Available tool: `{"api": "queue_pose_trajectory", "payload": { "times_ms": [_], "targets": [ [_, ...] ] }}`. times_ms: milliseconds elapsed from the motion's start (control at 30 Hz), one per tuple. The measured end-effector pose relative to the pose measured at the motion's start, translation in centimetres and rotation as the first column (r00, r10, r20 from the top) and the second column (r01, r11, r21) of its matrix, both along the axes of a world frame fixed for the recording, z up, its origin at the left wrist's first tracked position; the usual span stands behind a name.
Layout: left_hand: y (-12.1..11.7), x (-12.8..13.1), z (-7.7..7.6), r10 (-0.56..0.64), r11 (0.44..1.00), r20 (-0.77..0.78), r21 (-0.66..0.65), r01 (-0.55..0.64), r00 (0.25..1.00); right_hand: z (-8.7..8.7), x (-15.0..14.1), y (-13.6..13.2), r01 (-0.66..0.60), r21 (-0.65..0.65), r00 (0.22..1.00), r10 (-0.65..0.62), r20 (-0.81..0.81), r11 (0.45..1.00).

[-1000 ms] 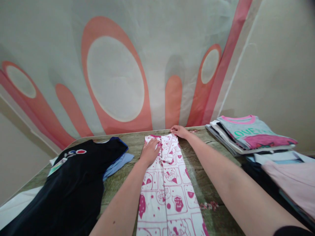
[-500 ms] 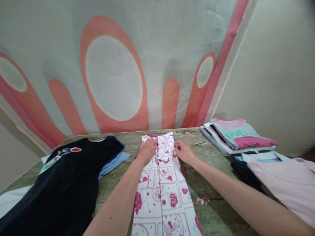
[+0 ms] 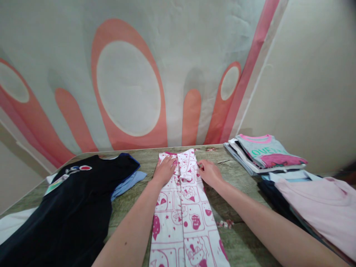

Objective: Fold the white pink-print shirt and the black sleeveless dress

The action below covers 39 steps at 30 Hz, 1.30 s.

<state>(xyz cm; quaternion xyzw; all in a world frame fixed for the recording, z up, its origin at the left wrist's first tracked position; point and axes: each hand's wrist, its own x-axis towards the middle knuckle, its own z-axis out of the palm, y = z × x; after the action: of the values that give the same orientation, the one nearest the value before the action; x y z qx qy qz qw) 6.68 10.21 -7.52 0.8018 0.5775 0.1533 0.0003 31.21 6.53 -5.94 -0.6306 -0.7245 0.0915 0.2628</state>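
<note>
A white shirt (image 3: 182,218) with a magenta cartoon print lies in front of me, its sides folded inward into a long strip. Its magenta neckline is at the far end, and a short sleeve (image 3: 187,170) lies folded on top near there. My left hand (image 3: 166,170) rests flat on the upper left part of the shirt, fingers extended. At the upper right edge, my right hand (image 3: 209,172) has its fingers curled in and pinches the fabric; the fingertips are partly hidden.
Left of the shirt, a black T-shirt (image 3: 78,207) lies spread over light blue cloth (image 3: 129,183) and white cloth (image 3: 16,226). On the right are a folded stack topped by a grey-and-pink shirt (image 3: 271,150) and a pile under a pale pink shirt (image 3: 319,200). A wall stands behind the wooden-patterned table (image 3: 236,237).
Both hands stay at nearly the same spots on the shirt. The right hand's fingers look slightly more curled at the edge. The view has shifted a little.
</note>
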Motion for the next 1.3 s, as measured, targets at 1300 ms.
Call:
{"api": "queue_pose_trajectory", "payload": {
  "times_ms": [1300],
  "targets": [
    [-0.5,0.2,0.5,0.018,1.000,-0.025,-0.017,-0.018,1.000,1.5,-1.0,-21.9,-0.823,0.071,0.539,0.737,0.407,0.563]
  ]
}}
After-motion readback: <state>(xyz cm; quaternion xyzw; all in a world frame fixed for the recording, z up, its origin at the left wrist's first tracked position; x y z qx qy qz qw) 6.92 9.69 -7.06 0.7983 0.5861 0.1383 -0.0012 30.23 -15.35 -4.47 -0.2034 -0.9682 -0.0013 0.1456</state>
